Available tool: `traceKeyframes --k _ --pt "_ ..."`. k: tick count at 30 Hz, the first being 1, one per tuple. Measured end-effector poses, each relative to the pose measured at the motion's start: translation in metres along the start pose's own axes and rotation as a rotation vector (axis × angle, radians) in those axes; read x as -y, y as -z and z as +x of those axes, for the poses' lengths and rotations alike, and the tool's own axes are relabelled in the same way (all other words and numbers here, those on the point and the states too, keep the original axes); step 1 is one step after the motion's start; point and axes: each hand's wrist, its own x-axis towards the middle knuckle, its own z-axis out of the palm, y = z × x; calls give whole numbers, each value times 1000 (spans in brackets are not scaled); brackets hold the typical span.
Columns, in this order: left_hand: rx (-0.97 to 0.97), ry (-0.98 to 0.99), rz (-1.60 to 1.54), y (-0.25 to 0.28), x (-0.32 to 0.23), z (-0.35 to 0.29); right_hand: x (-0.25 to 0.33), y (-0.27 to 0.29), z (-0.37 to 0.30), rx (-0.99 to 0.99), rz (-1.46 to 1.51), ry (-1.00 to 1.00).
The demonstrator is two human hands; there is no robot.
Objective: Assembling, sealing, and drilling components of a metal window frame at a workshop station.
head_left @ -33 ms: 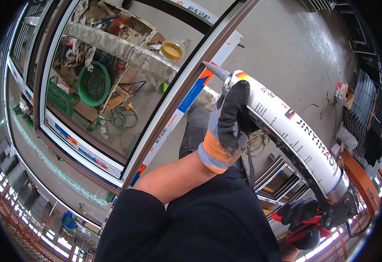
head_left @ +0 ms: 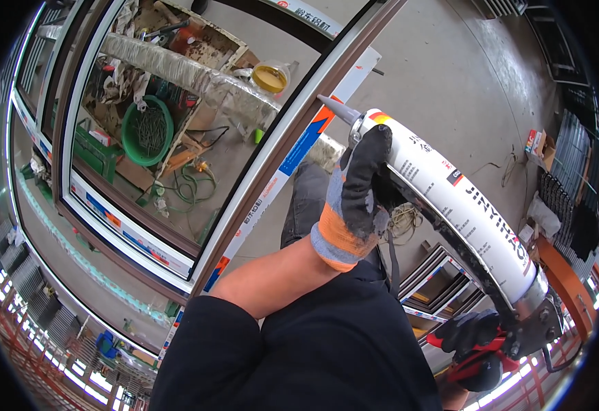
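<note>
A caulking gun (head_left: 443,236) loaded with a white sealant tube (head_left: 460,198) slants across the right half of the view. My left hand (head_left: 361,185), in a black, grey and orange work glove, is closed round the gun's front end. At the lower right my right hand (head_left: 474,346), in a black and red glove, is closed round the handle, which it mostly hides. The grey nozzle (head_left: 339,109) points up and left, its tip at the near edge of a brown and silver window frame (head_left: 258,175). From this angle I cannot tell whether the tip touches it.
Through the frame show a green basin (head_left: 127,140) of screws or nails, a plastic-wrapped beam (head_left: 169,65), a tub of yellow stuff (head_left: 270,79) and a coiled green hose (head_left: 193,185). Smaller frames (head_left: 443,284) lie at my right. Dark profiles (head_left: 566,144) are stacked at the far right.
</note>
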Motion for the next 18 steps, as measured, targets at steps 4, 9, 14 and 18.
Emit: traceKeyframes --k 4,9,14,18 --pt "187 -106 29 32 8 -2 -2 -16 -7 -24 -15 36" --pt "21 203 -90 30 -16 -17 -23 -51 -31 -671 102 56" --pt "-7 148 -111 23 -17 -29 -24 -53 -41 -478 52 62" --pt "-25 109 -115 29 -17 -36 -30 -47 -46 -316 22 65"
